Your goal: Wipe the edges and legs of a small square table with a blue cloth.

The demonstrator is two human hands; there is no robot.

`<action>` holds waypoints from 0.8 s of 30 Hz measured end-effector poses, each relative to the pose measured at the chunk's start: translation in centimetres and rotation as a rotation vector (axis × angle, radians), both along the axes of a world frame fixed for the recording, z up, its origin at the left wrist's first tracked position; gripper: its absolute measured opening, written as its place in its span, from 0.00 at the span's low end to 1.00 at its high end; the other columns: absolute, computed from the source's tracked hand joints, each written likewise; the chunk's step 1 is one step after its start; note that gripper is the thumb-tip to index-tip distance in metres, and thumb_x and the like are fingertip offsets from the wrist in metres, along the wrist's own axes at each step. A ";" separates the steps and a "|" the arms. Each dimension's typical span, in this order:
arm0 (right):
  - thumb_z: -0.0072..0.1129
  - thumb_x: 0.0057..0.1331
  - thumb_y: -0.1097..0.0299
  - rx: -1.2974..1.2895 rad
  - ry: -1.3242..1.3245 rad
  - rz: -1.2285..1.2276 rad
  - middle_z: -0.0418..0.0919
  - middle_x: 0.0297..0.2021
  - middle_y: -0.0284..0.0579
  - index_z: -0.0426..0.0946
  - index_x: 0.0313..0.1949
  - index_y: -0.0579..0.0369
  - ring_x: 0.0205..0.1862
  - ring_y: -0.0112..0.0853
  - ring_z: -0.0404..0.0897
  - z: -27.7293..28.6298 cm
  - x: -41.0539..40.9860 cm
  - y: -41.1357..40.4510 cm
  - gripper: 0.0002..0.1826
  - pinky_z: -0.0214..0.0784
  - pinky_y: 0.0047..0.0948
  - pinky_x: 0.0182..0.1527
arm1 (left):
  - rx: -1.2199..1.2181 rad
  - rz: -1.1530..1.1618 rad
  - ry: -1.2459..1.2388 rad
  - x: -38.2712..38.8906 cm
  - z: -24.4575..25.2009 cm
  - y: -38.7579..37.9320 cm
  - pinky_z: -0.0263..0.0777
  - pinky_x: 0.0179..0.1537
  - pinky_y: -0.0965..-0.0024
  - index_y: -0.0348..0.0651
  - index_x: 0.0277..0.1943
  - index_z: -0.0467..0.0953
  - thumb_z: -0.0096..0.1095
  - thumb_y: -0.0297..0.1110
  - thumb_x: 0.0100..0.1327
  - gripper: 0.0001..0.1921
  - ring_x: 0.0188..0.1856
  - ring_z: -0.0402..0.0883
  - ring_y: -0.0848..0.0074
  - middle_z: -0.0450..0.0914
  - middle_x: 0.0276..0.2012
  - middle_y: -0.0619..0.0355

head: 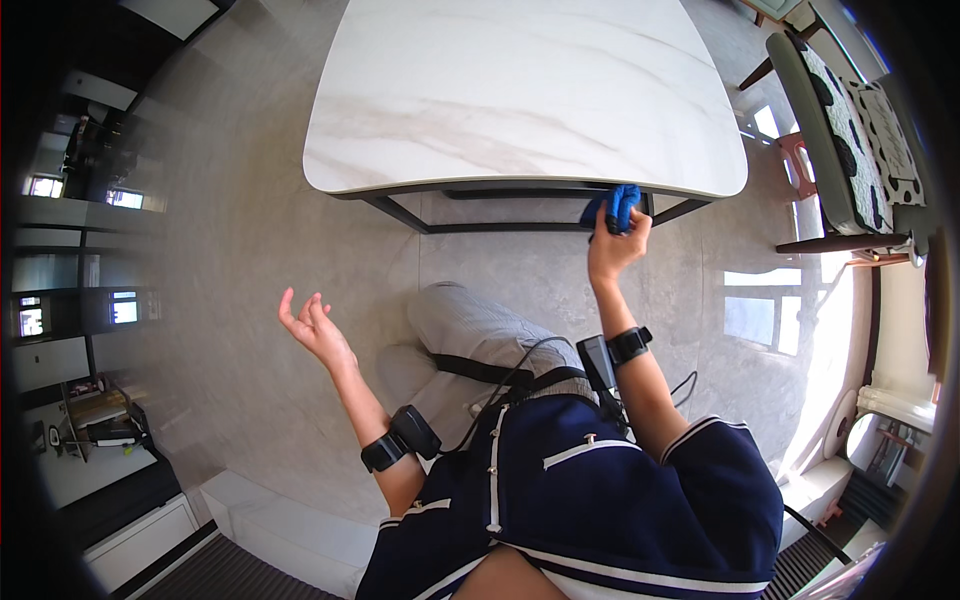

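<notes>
My right hand grips a bundled blue cloth item with a dark part, close to the near edge of the white marble-patterned table. The cloth overlaps the table's dark metal frame in the view; whether it touches the table, I cannot tell. Away to the left, my left hand is raised over the floor with its fingers apart and slightly curled, holding nothing. Each forearm wears a black strap with a small device.
A cushioned chair with a black-and-white patterned cover stands at the right, with a pink plastic object beside it. Dark cabinets line the left side. A white marble-patterned ledge lies at the lower left.
</notes>
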State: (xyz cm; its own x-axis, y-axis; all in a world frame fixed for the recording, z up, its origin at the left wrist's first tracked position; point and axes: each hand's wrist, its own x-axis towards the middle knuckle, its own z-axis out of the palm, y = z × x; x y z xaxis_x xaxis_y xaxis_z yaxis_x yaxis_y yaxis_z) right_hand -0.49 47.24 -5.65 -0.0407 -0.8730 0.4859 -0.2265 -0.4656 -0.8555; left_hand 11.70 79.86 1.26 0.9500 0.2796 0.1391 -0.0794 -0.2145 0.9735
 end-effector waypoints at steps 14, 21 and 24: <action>0.65 0.38 0.78 0.057 0.061 0.554 0.70 0.28 0.48 0.65 0.30 0.59 0.32 0.44 0.70 -1.7 6.8 7.9 0.19 0.64 0.35 0.35 | 0.010 -0.002 0.019 -0.2 -1.1 1.1 0.65 0.41 0.72 0.44 0.53 0.60 0.44 0.25 0.59 0.17 0.40 0.72 0.78 0.72 0.36 0.55; 0.65 0.47 0.71 -0.073 0.056 0.135 0.68 0.25 0.45 0.64 0.29 0.61 0.28 0.32 0.68 -2.5 1.5 1.6 0.17 0.62 0.29 0.33 | 0.003 0.037 0.012 -0.6 -1.1 2.0 0.65 0.41 0.72 0.43 0.52 0.61 0.44 0.25 0.60 0.17 0.39 0.72 0.78 0.72 0.37 0.56; 0.65 0.46 0.70 -0.055 0.117 0.051 0.66 0.26 0.48 0.63 0.29 0.61 0.29 0.38 0.68 -2.8 3.6 1.8 0.18 0.61 0.33 0.35 | -0.009 0.033 0.019 -0.7 -1.5 1.8 0.65 0.40 0.72 0.43 0.52 0.61 0.44 0.25 0.60 0.16 0.39 0.73 0.78 0.72 0.38 0.56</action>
